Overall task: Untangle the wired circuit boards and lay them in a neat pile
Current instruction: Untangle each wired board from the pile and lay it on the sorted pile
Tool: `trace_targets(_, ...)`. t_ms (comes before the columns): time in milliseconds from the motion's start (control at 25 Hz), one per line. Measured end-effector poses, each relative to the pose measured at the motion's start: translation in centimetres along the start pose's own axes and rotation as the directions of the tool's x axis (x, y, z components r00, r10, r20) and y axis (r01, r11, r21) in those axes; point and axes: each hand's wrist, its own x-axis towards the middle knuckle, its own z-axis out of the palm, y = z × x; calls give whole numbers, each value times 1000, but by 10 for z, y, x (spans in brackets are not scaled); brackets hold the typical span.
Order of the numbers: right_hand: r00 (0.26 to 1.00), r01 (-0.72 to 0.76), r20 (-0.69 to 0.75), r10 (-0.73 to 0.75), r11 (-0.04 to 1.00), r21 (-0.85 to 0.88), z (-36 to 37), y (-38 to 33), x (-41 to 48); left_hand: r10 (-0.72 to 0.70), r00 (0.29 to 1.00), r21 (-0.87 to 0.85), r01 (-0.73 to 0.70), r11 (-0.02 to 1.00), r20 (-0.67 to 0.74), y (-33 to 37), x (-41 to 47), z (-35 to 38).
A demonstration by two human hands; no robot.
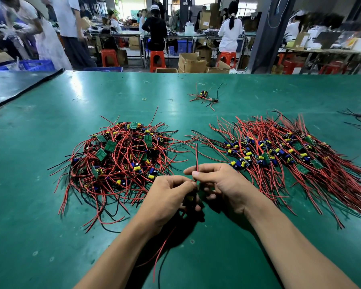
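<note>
Head view puts one wired circuit board (pixel 190 198) low at centre, mostly hidden between my two hands. My left hand (pixel 167 197) is closed around it, fingers curled over the board body. My right hand (pixel 219 185) pinches its red lead (pixel 196 159) between thumb and forefinger, and that lead stands up toward 12 o'clock. More red and black leads trail from under my left hand toward 6 o'clock across the green surface (pixel 50 236). At 10 o'clock from my hands lies the tangled heap (pixel 121 157) of boards and wires, knotted in all directions. At 2 o'clock sits the combed pile (pixel 286 155), boards in a band and wires fanned roughly parallel. Farther off at 12 o'clock a small stray cluster (pixel 204 97) lies alone, with a rubber band (pixel 144 99) to its left.
</note>
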Motion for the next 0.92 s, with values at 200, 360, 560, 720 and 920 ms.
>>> trace_targets(200, 988, 71, -134, -72, 997, -18, -4, 1, 5, -25, 997, -3, 25, 1000, 66, 3, -2, -1)
trace_targets(360, 963, 120, -242, -116, 993, 5, -8, 4, 13, -33, 996, -8, 34, 999, 83, 3, -5, 2)
trace_targets(560, 923, 225, -328, -202, 974, 35, -13, 9, 20, -36, 996, 3, 36, 999, 83, 4, -6, 4)
trace_targets(720, 873, 321, -392, -289, 947, 18, -15, 9, 23, -32, 995, 6, 32, 999, 90, 5, -7, 3)
trace_targets(920, 857, 385, -358, -370, 922, -31, -13, 6, 20, -41, 996, -16, 42, 999, 76, 6, -7, 4)
